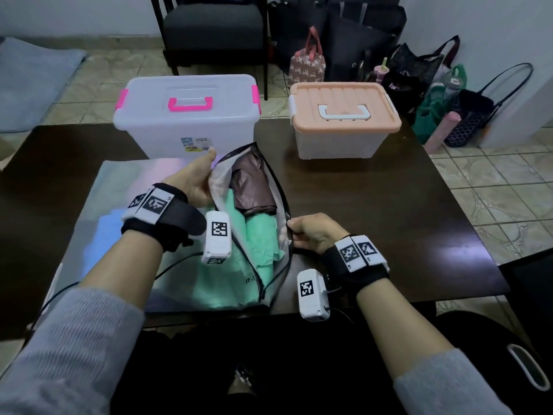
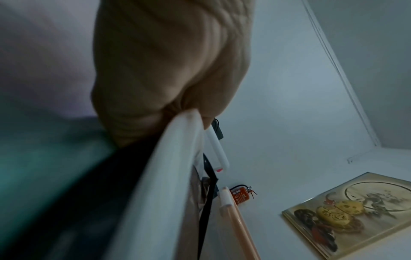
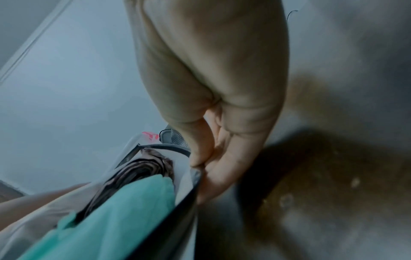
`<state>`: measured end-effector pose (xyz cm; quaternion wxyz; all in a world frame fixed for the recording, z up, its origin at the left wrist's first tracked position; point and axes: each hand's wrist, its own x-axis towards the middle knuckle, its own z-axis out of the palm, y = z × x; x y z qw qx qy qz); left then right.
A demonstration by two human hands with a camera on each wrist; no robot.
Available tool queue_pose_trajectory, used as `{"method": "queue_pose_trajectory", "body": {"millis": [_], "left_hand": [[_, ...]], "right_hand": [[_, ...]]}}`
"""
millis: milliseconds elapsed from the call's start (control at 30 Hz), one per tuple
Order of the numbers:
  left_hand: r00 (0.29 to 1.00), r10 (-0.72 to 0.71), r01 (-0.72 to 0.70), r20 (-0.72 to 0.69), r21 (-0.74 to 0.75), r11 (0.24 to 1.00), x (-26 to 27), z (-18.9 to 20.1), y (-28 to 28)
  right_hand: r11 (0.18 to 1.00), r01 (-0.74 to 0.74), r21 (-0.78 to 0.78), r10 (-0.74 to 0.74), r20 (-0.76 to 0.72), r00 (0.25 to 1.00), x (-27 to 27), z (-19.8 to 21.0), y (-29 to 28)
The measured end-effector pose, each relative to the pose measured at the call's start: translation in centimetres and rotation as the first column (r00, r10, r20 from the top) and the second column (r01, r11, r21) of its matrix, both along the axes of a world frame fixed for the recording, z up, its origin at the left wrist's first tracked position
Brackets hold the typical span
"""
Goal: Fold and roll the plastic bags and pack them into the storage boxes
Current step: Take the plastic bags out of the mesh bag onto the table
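Note:
A translucent zip pouch (image 1: 280, 190) with a black zipper edge lies open on the table between my hands. Inside it are green plastic bags (image 1: 257, 235) and a brown plastic bag (image 1: 254, 187). My left hand (image 1: 203, 178) grips the pouch's left rim (image 2: 169, 158), thumb up. My right hand (image 1: 294, 232) pinches the right zipper edge (image 3: 177, 202) between thumb and fingers (image 3: 200, 154). The right wrist view shows the green bags (image 3: 124, 211) and the brown bag (image 3: 133, 170) close up. Behind stand a clear storage box with pink handle (image 1: 185, 115) and a box with a peach lid (image 1: 344, 115), both with lids on.
The pouch rests partly on a shiny iridescent sheet (image 1: 119, 190) on the dark table (image 1: 374, 199). A dark chair (image 1: 212, 28) and several bags (image 1: 434, 94) stand on the tiled floor beyond the table's far edge.

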<state>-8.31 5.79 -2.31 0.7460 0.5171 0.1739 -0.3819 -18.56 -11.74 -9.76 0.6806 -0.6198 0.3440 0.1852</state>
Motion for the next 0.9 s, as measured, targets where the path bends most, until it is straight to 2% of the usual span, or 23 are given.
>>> {"method": "queue_pose_trajectory", "body": {"millis": [167,267,367,467,533,600,633,667,700,733,767,800,833,900], "left_hand": [[0.998,0.058,-0.058,0.012,-0.055,0.997,-0.5,-0.3,-1.4],[0.999,0.032,-0.029,0.027,-0.101,0.994,-1.1,-0.6,-3.4],[0.998,-0.003,0.007,0.060,-0.077,0.997,-1.7,-1.2,-5.7],[1.000,-0.017,0.020,0.026,-0.130,0.991,-2.2,-2.2,-7.7],[1.000,0.013,-0.014,-0.006,-0.206,0.978,-2.8,-2.5,-8.9],[0.999,0.029,-0.023,0.022,-0.219,0.975,-3.0,-3.3,-9.9],[0.999,0.040,-0.032,0.036,-0.215,0.976,-2.9,-3.6,-10.1],[0.998,0.055,-0.045,0.041,-0.207,0.977,-2.9,-3.9,-10.2],[0.997,0.060,-0.050,0.045,-0.203,0.978,-2.7,-4.1,-10.2],[0.997,0.064,-0.053,0.049,-0.203,0.978,-2.6,-4.4,-10.1],[0.997,0.060,-0.048,0.050,-0.204,0.978,-2.6,-4.5,-10.2],[0.998,0.048,-0.037,0.051,-0.203,0.979,-2.7,-4.5,-10.2],[0.998,0.045,-0.033,0.052,-0.206,0.978,-2.8,-4.3,-10.1],[0.997,0.043,-0.028,0.064,-0.220,0.975,-2.8,-4.3,-10.0]], "right_hand": [[1.000,0.003,-0.005,-0.003,-0.013,1.000,0.1,0.6,-2.4],[0.998,-0.022,-0.060,0.020,-0.030,0.999,-0.3,0.9,-4.8],[0.994,-0.022,-0.107,0.014,-0.073,0.997,-1.2,1.3,-7.3],[0.990,0.004,-0.139,-0.019,-0.113,0.993,-2.3,1.0,-9.6],[0.986,-0.022,-0.166,-0.003,-0.147,0.989,-2.9,1.0,-10.5],[0.967,-0.113,-0.227,0.067,-0.200,0.977,-2.8,1.5,-10.5],[0.926,-0.181,-0.330,0.112,-0.215,0.970,-2.5,2.0,-10.3],[0.844,-0.232,-0.483,0.149,-0.204,0.967,-1.9,2.5,-10.0],[0.723,-0.225,-0.653,0.163,-0.156,0.974,-1.2,3.2,-9.6],[0.618,-0.155,-0.771,0.180,-0.054,0.982,-0.6,3.9,-9.1],[0.581,-0.077,-0.810,0.205,0.054,0.977,0.1,4.8,-8.3],[0.598,-0.029,-0.801,0.231,0.138,0.963,0.8,5.3,-7.5],[0.645,-0.049,-0.763,0.259,0.157,0.953,1.9,5.5,-6.8],[0.730,-0.164,-0.664,0.304,0.100,0.947,4.0,5.1,-5.8]]}}
